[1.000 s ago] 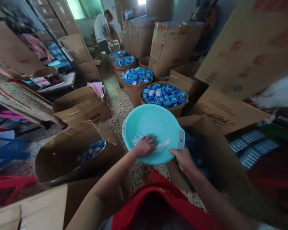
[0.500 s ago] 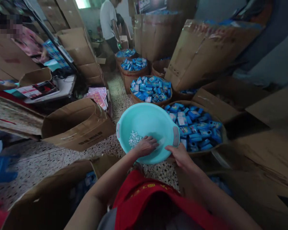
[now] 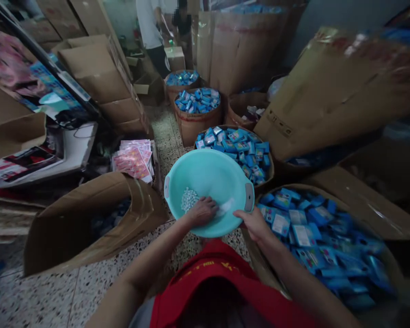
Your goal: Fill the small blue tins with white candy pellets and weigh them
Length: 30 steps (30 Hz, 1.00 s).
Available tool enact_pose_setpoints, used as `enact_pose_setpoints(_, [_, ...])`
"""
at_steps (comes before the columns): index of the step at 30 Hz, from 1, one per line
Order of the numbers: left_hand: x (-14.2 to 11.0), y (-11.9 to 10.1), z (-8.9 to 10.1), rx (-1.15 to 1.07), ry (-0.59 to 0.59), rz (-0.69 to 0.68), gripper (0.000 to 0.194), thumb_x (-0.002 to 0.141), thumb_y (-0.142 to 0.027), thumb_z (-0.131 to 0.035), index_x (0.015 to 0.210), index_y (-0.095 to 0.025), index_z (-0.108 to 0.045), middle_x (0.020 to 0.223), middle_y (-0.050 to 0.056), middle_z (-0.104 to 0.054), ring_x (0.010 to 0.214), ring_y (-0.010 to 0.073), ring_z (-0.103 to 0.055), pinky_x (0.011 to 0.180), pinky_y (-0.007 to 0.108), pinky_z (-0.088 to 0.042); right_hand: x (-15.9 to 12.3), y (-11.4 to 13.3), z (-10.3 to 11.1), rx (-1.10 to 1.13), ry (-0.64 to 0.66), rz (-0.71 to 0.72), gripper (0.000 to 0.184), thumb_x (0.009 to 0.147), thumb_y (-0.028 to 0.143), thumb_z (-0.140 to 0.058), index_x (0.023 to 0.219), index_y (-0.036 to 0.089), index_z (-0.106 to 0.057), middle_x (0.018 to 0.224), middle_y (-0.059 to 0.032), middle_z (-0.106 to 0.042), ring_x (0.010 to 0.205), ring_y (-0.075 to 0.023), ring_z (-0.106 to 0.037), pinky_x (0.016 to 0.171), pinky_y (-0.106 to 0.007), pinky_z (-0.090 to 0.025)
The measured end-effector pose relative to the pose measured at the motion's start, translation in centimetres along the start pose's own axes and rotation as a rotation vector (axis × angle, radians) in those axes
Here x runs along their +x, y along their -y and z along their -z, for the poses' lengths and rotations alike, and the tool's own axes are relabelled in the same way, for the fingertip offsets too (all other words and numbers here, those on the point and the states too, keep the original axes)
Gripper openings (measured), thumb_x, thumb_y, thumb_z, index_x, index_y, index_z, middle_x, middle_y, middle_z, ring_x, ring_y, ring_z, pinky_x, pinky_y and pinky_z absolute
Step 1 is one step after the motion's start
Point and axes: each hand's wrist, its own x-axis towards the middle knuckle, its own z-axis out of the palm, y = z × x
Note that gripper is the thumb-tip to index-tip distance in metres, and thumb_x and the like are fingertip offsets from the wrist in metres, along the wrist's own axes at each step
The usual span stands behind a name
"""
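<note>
A round turquoise plastic basin (image 3: 210, 168) with grey handle grips is in front of my red apron. My right hand (image 3: 256, 222) grips its rim at the right, just below the grey handle. My left hand (image 3: 204, 212) reaches over the near rim into the basin, fingers a little apart and lying low near the bottom. Small white pieces (image 3: 190, 198) are heaped beside its fingertips, at the basin's left. To the right of the fingers is a blurred whitish patch (image 3: 227, 206); I cannot tell what it is. The undersides of my left fingers are hidden.
Round cardboard bins of small blue packs (image 3: 239, 146) stand ahead; another bin (image 3: 294, 223) is close at right. An open carton (image 3: 136, 228) stands at left, near pink printed sheets (image 3: 133, 159). A person in a white shirt (image 3: 148, 23) stands at the back.
My view has moved forward along the bins, which now lie nearer and further right. The left hand has shifted slightly left in the basin, closer to the white pieces. The right hand keeps its grip.
</note>
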Motion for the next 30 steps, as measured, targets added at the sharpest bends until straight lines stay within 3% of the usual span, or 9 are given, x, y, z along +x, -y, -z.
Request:
enact_pose_setpoints(5, [1.4,13.6,1.5,0.085,0.079,0.203,0.02,0.091,-0.022,-0.043,0.093,-0.016,-0.062,0.094,0.01,-0.059,0.096,0.0243,-0.05,0.081,0.038,-0.036,9.2,5.7,-5.8,-0.03,0.05,0.007,0.029,0.042,0.024,-0.066,0.069,0.016,-0.061,0.054,0.0015,-0.06,0.052,-0.016,-0.054,0.049,-0.027,-0.045])
enact_pose_setpoints(8, [2.5,19.5,3.3,0.071,0.047,0.262,0.023,0.092,-0.028,-0.044,0.1,-0.02,-0.063,0.103,0.01,-0.058,0.1,0.0251,-0.048,0.083,0.039,-0.035,13.7,9.4,-9.5,-0.046,0.075,0.081,0.028,0.043,0.025,-0.065,0.069,0.015,-0.061,0.057,0.0012,-0.061,0.054,-0.0146,-0.053,0.052,-0.026,-0.044])
enact_pose_setpoints(11, [4.5,23.3,3.9,0.013,-0.009,0.2,0.026,0.091,-0.039,-0.045,0.105,-0.025,-0.062,0.108,0.008,-0.057,0.101,0.0246,-0.048,0.084,0.04,-0.035,18.0,12.5,-13.0,-0.069,0.119,0.099,0.03,0.045,0.027,-0.066,0.071,0.014,-0.062,0.059,0.001,-0.061,0.054,-0.0143,-0.052,0.051,-0.026,-0.043])
enact_pose_setpoints(14, [6.5,28.0,2.6,0.011,0.009,0.15,0.022,0.091,-0.036,-0.045,0.097,-0.024,-0.063,0.098,0.007,-0.059,0.093,0.022,-0.049,0.08,0.038,-0.036,22.4,14.4,-16.7,-0.1,0.142,0.049,0.028,0.045,0.028,-0.065,0.069,0.015,-0.06,0.054,0.0023,-0.058,0.05,-0.0139,-0.05,0.048,-0.026,-0.041])
enact_pose_setpoints(19, [7.5,40.8,0.7,0.066,0.022,0.155,0.015,0.086,-0.03,-0.053,0.085,-0.019,-0.063,0.09,0.008,-0.059,0.096,0.0242,-0.05,0.081,0.039,-0.037,29.9,16.8,-23.8,-0.07,0.12,-0.025,0.031,0.045,0.028,-0.062,0.074,0.016,-0.061,0.055,0.0013,-0.059,0.052,-0.0165,-0.053,0.048,-0.028,-0.044])
enact_pose_setpoints(22, [7.6,48.5,1.4,0.063,0.003,0.203,0.014,0.086,-0.028,-0.053,0.085,-0.019,-0.064,0.097,0.009,-0.06,0.1,0.0253,-0.051,0.084,0.042,-0.037,33.7,19.0,-28.6,-0.069,0.097,-0.037,0.032,0.045,0.028,-0.062,0.074,0.016,-0.062,0.054,0.0009,-0.059,0.051,-0.0165,-0.052,0.045,-0.027,-0.042])
enact_pose_setpoints(26, [9.3,55.6,3.1,-0.006,-0.029,0.117,0.031,0.082,-0.048,-0.057,0.105,-0.027,-0.062,0.115,0.007,-0.059,0.109,0.0272,-0.049,0.089,0.044,-0.037,38.2,22.4,-34.5,-0.055,0.065,-0.012,0.023,0.048,0.028,-0.062,0.068,0.016,-0.06,0.051,0.0011,-0.057,0.047,-0.0145,-0.05,0.043,-0.024,-0.04])
enact_pose_setpoints(30, [11.7,62.2,3.4,0.007,0.027,0.051,0.019,0.087,-0.036,-0.052,0.087,-0.02,-0.063,0.092,0.007,-0.063,0.097,0.0235,-0.054,0.083,0.04,-0.041,43.2,25.3,-39.1,-0.033,0.062,-0.026,0.035,0.044,0.029,-0.066,0.076,0.017,-0.064,0.063,-0.0022,-0.066,0.057,-0.0194,-0.058,0.049,-0.027,-0.046])
